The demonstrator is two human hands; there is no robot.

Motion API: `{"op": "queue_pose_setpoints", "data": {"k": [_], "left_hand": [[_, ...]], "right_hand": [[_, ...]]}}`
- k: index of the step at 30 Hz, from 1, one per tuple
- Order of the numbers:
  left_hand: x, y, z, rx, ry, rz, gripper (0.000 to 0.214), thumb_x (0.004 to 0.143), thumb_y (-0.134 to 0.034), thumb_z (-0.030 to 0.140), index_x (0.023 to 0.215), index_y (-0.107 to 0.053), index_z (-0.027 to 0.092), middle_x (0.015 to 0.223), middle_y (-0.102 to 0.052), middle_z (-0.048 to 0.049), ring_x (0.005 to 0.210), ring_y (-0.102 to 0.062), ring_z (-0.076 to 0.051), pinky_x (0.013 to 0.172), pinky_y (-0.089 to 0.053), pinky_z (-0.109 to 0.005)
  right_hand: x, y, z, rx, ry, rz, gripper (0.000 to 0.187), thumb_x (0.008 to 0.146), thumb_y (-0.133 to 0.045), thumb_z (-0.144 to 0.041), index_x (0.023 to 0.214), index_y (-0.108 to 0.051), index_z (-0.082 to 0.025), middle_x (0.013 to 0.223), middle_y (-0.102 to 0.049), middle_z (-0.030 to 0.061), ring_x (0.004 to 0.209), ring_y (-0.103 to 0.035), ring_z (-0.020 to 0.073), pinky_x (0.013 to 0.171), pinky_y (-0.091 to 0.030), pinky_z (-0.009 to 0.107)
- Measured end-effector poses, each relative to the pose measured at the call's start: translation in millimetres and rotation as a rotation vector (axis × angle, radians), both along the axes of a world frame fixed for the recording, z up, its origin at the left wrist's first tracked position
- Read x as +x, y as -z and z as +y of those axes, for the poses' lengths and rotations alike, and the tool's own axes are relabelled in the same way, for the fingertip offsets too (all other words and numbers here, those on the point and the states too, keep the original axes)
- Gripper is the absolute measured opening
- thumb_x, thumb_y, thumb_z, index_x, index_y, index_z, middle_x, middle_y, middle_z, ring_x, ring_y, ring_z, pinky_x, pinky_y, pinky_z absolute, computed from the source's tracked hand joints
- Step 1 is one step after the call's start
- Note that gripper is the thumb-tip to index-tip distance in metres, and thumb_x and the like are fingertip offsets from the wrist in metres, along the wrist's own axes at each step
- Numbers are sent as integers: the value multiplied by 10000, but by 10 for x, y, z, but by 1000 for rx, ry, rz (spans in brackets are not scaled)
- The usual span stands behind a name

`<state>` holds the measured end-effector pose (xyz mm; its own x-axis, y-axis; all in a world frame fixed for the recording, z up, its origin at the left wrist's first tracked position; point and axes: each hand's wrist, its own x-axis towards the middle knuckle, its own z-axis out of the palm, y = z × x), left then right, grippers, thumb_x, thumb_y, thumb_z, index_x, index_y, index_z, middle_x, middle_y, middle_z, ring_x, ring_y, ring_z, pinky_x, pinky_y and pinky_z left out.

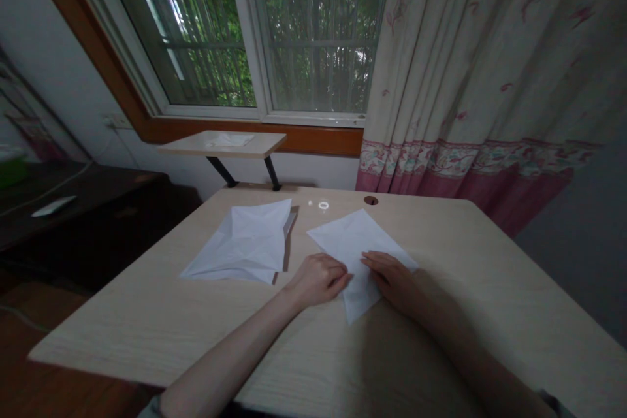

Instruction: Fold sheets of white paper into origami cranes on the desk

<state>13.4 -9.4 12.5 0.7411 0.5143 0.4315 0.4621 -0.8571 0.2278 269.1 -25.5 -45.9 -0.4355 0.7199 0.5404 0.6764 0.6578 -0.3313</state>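
your right hand (393, 279), fingers together, overlies the sheet (355, 237). your left hand (322, 279), fingers curled, meets its left edge; pinching: cannot tell.

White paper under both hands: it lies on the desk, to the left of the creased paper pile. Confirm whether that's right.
Wrong side: the head view shows the white paper under the left hand and right hand, on the desk, to the right of the creased paper pile.
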Motion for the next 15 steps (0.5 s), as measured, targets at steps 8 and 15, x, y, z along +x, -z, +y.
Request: {"op": "queue_pose_setpoints", "data": {"k": [8, 15], "left_hand": [[8, 2, 13, -11, -42, 50, 260, 1001, -472, 302, 992, -725, 239, 1015, -758, -18, 925, -700, -170, 976, -442, -355], [4, 4, 16, -22, -110, 104, 299, 994, -485, 411, 1180, -660, 255, 1229, -684, -51, 1133, -627, -210, 1086, -339, -444]], "right_hand": [[-12, 5, 17, 26, 55, -46, 411, 911, -446, -127, 1272, -606, -239, 1272, -658, 81, 1196, -598, 220, 1041, -493, 490], [-40, -24, 39, 8, 155, -82, 359, 917, -464, -159, 1213, -655, -227, 1251, -675, 91, 1198, -602, 253, 1021, -501, 514]]}}
